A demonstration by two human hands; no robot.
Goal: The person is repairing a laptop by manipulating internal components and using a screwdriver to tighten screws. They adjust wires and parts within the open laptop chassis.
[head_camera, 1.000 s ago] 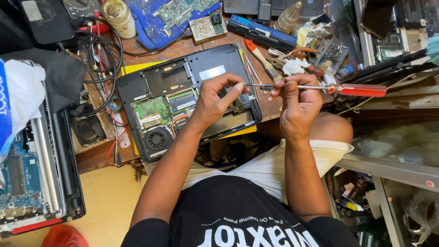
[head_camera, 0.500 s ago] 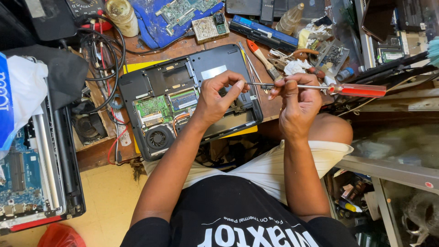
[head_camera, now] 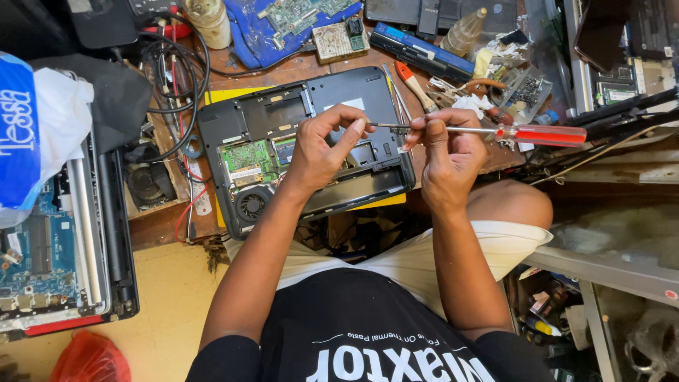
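Observation:
An opened black laptop base (head_camera: 247, 117) lies upside down on a wooden bench, showing a green circuit board (head_camera: 244, 159) and a round fan (head_camera: 252, 204). My right hand (head_camera: 445, 152) pinches the metal shaft of a red-handled screwdriver (head_camera: 544, 134), which lies level and points left. My left hand (head_camera: 325, 145) hovers over the laptop with its fingertips closed at the screwdriver's tip; whether a screw sits there is too small to tell.
Black cables (head_camera: 170, 78) coil at the laptop's left. Another dismantled laptop (head_camera: 64, 255) lies on the floor at far left. Behind are a blue cloth with a circuit board (head_camera: 283, 21), a blue battery (head_camera: 424, 49), a bottle (head_camera: 467, 32) and loose parts (head_camera: 523, 88).
Both hands stay in nearly the same place at the screwdriver's tip. Only slight finger movement shows.

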